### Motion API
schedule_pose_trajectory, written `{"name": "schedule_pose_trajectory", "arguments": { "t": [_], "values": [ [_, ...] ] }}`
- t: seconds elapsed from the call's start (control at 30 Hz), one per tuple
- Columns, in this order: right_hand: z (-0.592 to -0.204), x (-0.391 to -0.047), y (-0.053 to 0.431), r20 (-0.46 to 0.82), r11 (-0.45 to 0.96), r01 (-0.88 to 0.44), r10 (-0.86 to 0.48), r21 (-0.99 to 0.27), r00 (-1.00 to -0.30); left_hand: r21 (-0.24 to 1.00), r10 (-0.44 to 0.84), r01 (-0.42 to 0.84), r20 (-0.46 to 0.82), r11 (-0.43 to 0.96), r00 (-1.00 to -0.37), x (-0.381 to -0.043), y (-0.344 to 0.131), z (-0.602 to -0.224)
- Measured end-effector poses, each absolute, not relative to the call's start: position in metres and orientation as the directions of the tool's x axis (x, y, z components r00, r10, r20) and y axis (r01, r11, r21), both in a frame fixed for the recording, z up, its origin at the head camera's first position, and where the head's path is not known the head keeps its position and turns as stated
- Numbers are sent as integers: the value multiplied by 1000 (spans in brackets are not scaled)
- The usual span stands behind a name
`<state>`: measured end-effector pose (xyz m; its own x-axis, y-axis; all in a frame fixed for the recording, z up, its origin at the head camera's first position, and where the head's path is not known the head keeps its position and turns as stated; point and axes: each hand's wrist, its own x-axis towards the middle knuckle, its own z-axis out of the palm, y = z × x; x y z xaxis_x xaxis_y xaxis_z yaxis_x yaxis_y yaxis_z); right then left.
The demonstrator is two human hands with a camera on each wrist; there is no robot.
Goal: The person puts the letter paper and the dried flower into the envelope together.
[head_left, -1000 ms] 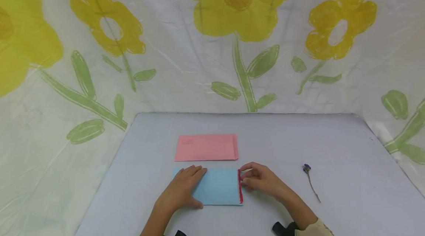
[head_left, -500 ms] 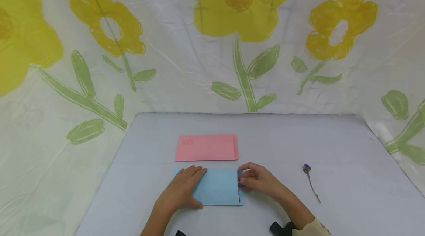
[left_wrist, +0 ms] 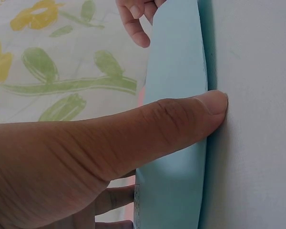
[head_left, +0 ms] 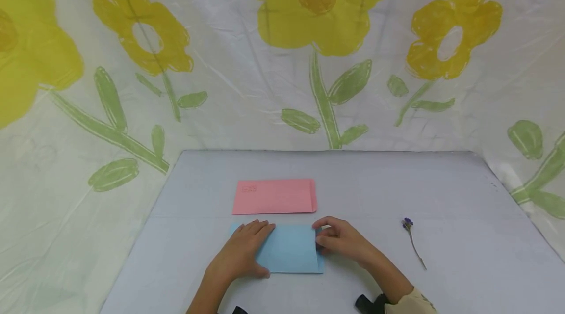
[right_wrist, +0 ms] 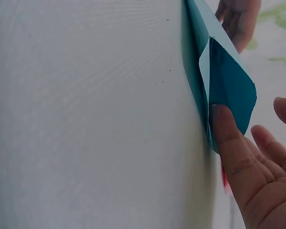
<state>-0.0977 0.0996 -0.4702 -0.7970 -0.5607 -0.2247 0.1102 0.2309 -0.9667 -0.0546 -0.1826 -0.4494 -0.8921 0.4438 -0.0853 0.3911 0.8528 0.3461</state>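
A light blue envelope (head_left: 289,248) lies on the table near the front, its mouth toward the right. My left hand (head_left: 243,252) rests flat across its left part, and in the left wrist view the straight thumb (left_wrist: 181,117) crosses it to the near edge. My right hand (head_left: 342,240) is at the open end, with loosely bent fingers. In the right wrist view the mouth of the blue envelope (right_wrist: 231,81) gapes, and one straight finger (right_wrist: 229,129) of my right hand reaches into it. Whatever lies deeper inside is hidden.
Just beyond lies a pink envelope (head_left: 273,196) with small print at its upper left. A dried purple flower (head_left: 414,243) on a thin stem lies to the right. A white sheet (head_left: 247,108) painted with yellow flowers hangs behind the table.
The red strip that showed at the envelope's mouth has slid left into it and is out of sight. My right hand has moved slightly left with it; my left hand has stayed put.
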Motion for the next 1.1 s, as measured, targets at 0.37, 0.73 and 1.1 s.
{"name": "schedule_pose_trajectory", "arguments": {
  "t": [0.37,0.73,1.1],
  "values": [
    [-468,-99,101,-207,203,107,-579,-973,-788,345,444,392,-83,853,-892,-55,-183,-451],
    [-451,-113,157,-155,335,11,-408,-942,-900,337,444,393,-86,855,-892,-55,-181,-452],
    [-446,-117,228,12,893,-7,-3,-449,-1000,344,432,376,-102,861,-896,-55,-180,-452]
  ]
}}
